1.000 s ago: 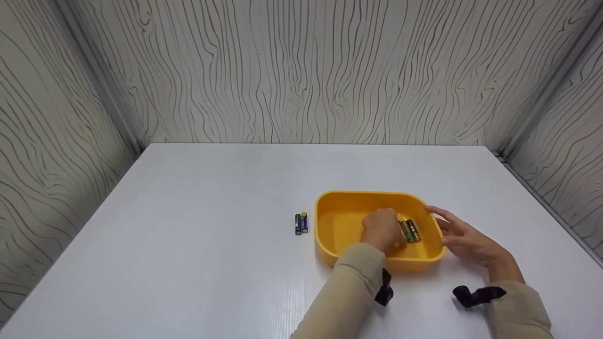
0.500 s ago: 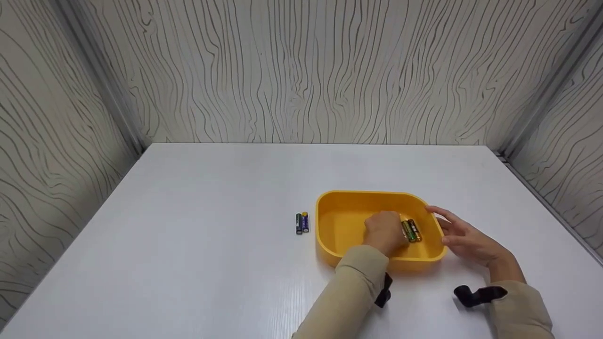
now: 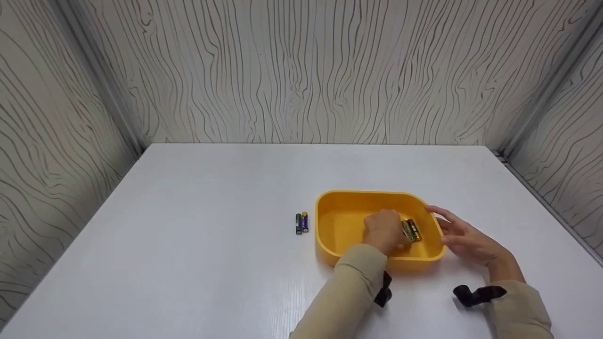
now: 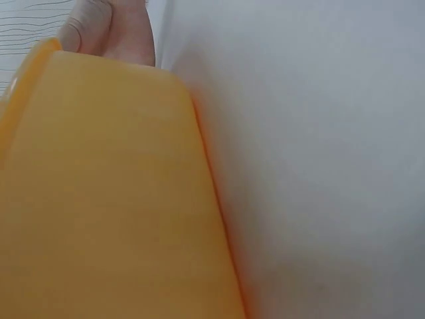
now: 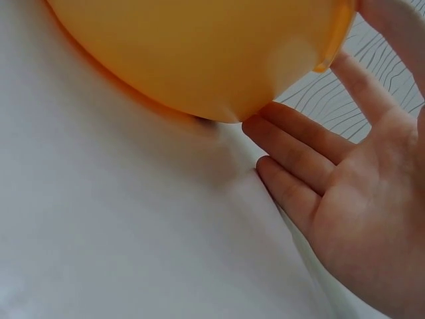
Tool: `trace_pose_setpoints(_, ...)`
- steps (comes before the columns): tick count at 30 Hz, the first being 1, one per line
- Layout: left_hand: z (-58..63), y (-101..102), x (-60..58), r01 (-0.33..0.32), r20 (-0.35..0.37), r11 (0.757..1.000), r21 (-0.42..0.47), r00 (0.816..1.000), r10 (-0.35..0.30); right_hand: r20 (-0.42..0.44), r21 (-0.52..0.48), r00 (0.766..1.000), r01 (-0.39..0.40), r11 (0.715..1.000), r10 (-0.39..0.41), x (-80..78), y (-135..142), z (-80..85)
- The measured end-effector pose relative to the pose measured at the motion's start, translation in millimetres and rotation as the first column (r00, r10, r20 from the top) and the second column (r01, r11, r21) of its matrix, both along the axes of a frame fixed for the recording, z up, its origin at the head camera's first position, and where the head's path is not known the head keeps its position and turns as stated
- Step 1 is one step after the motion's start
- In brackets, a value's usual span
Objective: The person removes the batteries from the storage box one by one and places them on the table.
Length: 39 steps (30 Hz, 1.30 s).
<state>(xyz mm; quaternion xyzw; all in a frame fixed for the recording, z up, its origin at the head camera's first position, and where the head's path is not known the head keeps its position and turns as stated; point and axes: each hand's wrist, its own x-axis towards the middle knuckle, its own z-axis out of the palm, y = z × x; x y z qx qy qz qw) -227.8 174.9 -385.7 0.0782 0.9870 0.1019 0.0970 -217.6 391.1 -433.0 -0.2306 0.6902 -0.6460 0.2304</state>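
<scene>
A yellow plastic bin (image 3: 351, 226) stands on the white table. My left hand (image 3: 385, 230) reaches over its near wall with curled fingers. It pinches a battery at the left end of a short row of batteries (image 3: 413, 230) inside; the hand hides most of that battery. In the left wrist view, part of the left hand (image 4: 109, 30) shows beyond the bin's wall (image 4: 113, 173). My right hand (image 3: 471, 242) rests against the bin's right end. In the right wrist view its fingers (image 5: 295, 156) are nearly straight and touch the bin's outside (image 5: 199, 53).
Outside the bin, just left of it, a dark battery (image 3: 298, 224) and a blue battery with a yellow end (image 3: 305, 222) lie side by side. The white table (image 3: 188, 235) meets a wood-patterned panel (image 3: 292, 70) at the back.
My left hand has shifted very slightly right within the bin, covering a little more of the battery row. My right hand and the two batteries outside stay where they were.
</scene>
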Motion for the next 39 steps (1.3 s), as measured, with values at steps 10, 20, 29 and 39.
trace_pose_setpoints(10,7.8,-9,-3.8,-0.014,0.008,0.999,0.029,1.000,0.014,-0.003,0.019,1.000,0.028,0.999,-0.028,1.3,-1,1.5)
trace_pose_setpoints(20,23.2,-20,-4.6,0.005,0.046,0.992,0.127,0.999,-0.011,-0.001,0.043,0.999,0.043,0.998,-0.043,1.1,-1,1.2)
trace_pose_setpoints(29,34.1,-23,-3.6,0.039,0.037,0.989,0.143,0.998,-0.045,-0.008,0.074,0.997,0.072,0.995,-0.071,2.0,-2,0.6)
trace_pose_setpoints(39,45.9,-35,4.7,0.143,-0.028,0.969,0.201,0.990,-0.140,-0.003,-0.075,0.998,-0.063,0.995,0.063,-0.5,1,0.1)
